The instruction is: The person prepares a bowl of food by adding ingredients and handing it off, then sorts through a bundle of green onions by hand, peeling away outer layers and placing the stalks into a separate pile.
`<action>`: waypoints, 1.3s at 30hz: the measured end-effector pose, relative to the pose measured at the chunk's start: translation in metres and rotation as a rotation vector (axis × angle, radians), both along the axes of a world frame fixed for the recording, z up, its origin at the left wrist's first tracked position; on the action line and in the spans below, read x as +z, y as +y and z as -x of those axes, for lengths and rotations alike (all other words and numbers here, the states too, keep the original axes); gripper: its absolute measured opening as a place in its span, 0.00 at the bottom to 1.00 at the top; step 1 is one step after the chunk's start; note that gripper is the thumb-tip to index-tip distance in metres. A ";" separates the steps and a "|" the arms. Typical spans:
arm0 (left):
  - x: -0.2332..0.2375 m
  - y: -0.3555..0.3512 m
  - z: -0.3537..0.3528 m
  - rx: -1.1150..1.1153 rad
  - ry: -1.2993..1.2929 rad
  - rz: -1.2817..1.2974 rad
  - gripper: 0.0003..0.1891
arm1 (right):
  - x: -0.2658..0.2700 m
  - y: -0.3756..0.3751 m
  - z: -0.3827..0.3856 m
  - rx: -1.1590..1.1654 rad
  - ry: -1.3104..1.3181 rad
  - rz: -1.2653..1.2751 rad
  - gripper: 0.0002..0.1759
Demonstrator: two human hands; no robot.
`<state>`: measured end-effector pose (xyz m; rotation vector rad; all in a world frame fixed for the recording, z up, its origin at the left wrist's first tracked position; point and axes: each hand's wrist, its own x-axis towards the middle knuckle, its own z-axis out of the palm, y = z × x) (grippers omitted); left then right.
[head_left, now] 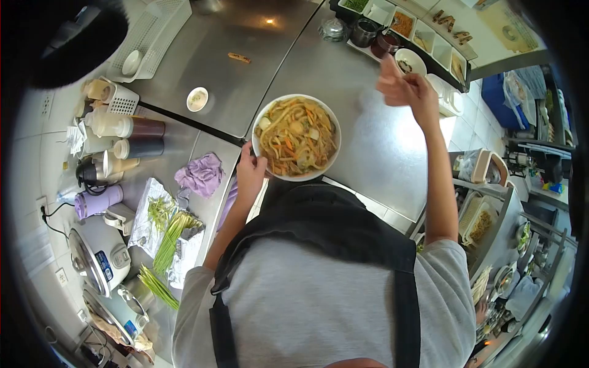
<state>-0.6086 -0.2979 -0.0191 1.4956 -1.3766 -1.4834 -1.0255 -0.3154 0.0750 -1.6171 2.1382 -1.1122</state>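
My left hand (248, 168) grips the lower left rim of a white bowl (337, 138), thumb at the edge and fingers around its side. Stir-fried noodles (297, 136) with carrot strips and greens fill the bowl. Up and to the right, my right hand (403, 89) is raised over the steel counter (374, 147), its fingers stretched out and slightly blurred, with nothing visible in them. Just beyond it stands a small white bowl (418, 60) with dark bits inside, beside a row of topping containers (402, 24).
A small white cup (197, 99) stands left of the noodles. Sauce bottles (144, 127), a purple cloth (200, 175), green stalks (172, 242) on foil and a rice cooker (101, 257) line the left counter. Shelves (485, 227) hold trays at right.
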 end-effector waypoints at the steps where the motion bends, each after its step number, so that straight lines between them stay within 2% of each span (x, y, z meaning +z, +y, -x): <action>1: 0.001 -0.002 -0.003 0.000 -0.018 0.018 0.25 | -0.001 0.010 0.011 0.048 0.036 -0.061 0.12; 3: 0.002 -0.004 -0.006 -0.034 0.048 -0.055 0.24 | -0.005 0.029 0.018 0.038 0.541 -0.162 0.12; 5: 0.003 -0.006 -0.008 -0.084 0.097 -0.149 0.25 | -0.024 0.036 0.029 -0.044 0.264 -0.055 0.13; 6: 0.013 -0.009 -0.011 -0.143 0.038 -0.215 0.22 | -0.034 0.039 0.028 -0.082 0.123 -0.007 0.13; 9: 0.023 -0.035 -0.027 -0.380 -0.202 -0.065 0.17 | -0.050 0.019 0.012 -0.138 -0.141 -0.131 0.15; 10: 0.019 -0.045 -0.027 -0.352 -0.303 0.187 0.15 | -0.062 0.008 0.001 -0.132 -0.057 -0.147 0.17; 11: 0.031 -0.054 -0.018 -0.318 -0.396 0.281 0.14 | -0.048 -0.001 -0.032 -0.159 -0.029 -0.265 0.17; 13: 0.069 -0.074 0.010 -0.235 -0.584 0.471 0.14 | -0.037 -0.013 -0.081 -0.060 -0.112 -0.313 0.18; 16: 0.060 -0.117 0.041 -0.340 -0.607 0.760 0.14 | -0.066 -0.049 -0.102 0.154 -0.136 -0.293 0.21; 19: 0.056 -0.146 0.074 -0.506 -0.609 0.871 0.13 | -0.053 -0.069 -0.113 0.259 -0.067 -0.370 0.20; 22: 0.057 -0.163 0.101 -0.739 -0.705 0.623 0.11 | -0.044 -0.080 -0.115 0.326 0.011 -0.445 0.17; 25: 0.050 -0.174 0.115 -0.783 -0.684 0.538 0.09 | -0.054 -0.088 -0.112 0.430 0.028 -0.361 0.15; 26: 0.047 -0.178 0.117 -0.804 -0.685 0.590 0.09 | -0.060 -0.088 -0.110 0.468 0.028 -0.313 0.14; 29: 0.041 -0.183 0.116 -0.838 -0.692 0.693 0.08 | -0.065 -0.080 -0.109 0.471 -0.010 -0.226 0.20; 32: 0.043 -0.178 0.112 -0.808 -0.711 0.671 0.08 | -0.064 -0.051 -0.108 0.252 -0.108 -0.340 0.17; 35: 0.052 -0.172 0.109 -0.786 -0.718 0.571 0.09 | -0.048 0.004 -0.116 -0.079 0.060 -0.457 0.15; 38: 0.057 -0.176 0.104 -0.817 -0.737 0.447 0.10 | -0.073 0.040 -0.102 0.040 0.009 -0.106 0.15; 39: 0.059 -0.179 0.104 -0.844 -0.767 0.400 0.10 | -0.072 0.037 -0.102 0.018 0.011 -0.152 0.14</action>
